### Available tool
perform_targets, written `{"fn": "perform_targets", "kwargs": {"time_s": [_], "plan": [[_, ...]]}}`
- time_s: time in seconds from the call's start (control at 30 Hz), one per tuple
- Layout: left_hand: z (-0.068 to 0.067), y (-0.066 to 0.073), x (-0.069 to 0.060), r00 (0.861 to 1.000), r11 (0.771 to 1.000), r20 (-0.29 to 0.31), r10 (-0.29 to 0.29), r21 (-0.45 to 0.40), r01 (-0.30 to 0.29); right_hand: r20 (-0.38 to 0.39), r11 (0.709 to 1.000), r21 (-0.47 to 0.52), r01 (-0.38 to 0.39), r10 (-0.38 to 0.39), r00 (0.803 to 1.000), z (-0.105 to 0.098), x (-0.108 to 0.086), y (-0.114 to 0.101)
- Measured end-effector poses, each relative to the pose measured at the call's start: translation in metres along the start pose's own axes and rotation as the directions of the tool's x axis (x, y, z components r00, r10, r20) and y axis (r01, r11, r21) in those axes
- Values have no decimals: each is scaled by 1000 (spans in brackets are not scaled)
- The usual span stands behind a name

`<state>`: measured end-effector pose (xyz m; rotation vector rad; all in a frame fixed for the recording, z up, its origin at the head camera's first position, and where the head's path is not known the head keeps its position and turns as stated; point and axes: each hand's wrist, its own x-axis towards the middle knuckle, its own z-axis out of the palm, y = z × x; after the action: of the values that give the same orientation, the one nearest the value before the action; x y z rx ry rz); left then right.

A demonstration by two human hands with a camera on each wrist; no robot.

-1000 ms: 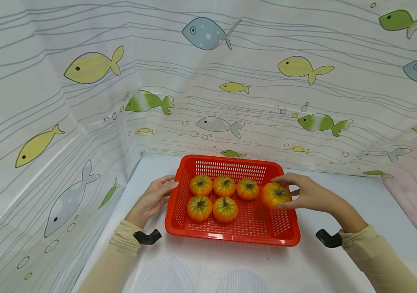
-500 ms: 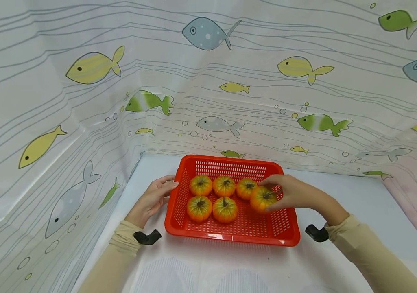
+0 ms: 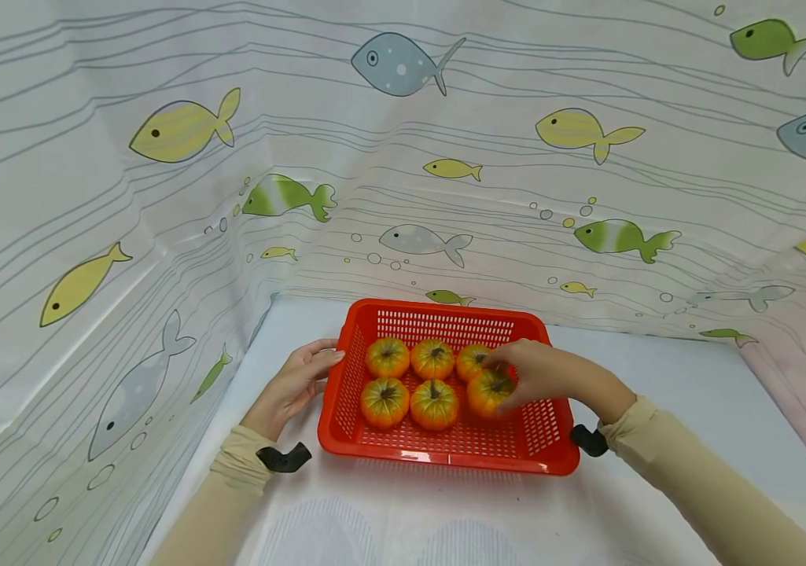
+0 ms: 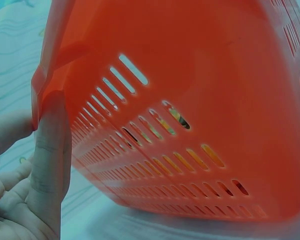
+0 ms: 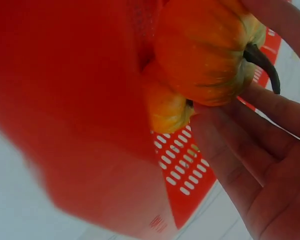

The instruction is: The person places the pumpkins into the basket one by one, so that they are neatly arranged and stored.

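Note:
A red plastic basket [image 3: 448, 457] with slotted walls holds small orange-and-green pumpkins. Three of them stand in its back row, the rightmost pumpkin [image 3: 471, 360] partly covered by fingers, and two stand in front at the left. My left hand [image 3: 301, 380] grips the basket's left rim; in the left wrist view its thumb and fingers [image 4: 49, 165] lie on either side of that rim. Inside the right half, my right hand [image 3: 551, 373] holds another pumpkin [image 3: 486, 395] between thumb and fingers. The right wrist view shows this pumpkin [image 5: 205, 55] with its dark stem toward the palm.
The basket stands on a pale table covering [image 3: 657, 393]. Behind and at the left rises a white sheet [image 3: 502, 228] printed with fish and wavy lines. Bare slotted floor shows in the basket's front right part.
My right hand has carried the pumpkin leftward from the basket's right wall to beside the front row's right pumpkin. My left hand and the basket have stayed in place.

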<state>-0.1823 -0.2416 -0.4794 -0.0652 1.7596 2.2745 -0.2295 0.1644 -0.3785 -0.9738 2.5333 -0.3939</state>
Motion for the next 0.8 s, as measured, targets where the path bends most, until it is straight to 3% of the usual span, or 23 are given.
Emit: {"fn": "perform_targets", "kwargs": {"time_s": [0.23, 0.57, 0.8], "plan": [[1, 1, 0, 1000, 1000, -23, -21, 0, 21, 65, 997, -79, -15, 20, 998, 2, 13, -7], [0, 2, 0, 1000, 1000, -13, -19, -10, 19, 165, 980, -196, -23, 56, 985, 13, 33, -24], [0, 1, 1, 1000, 1000, -11, -15, -7, 15, 172, 958, -286, -28, 80, 982, 20, 35, -31]]}}
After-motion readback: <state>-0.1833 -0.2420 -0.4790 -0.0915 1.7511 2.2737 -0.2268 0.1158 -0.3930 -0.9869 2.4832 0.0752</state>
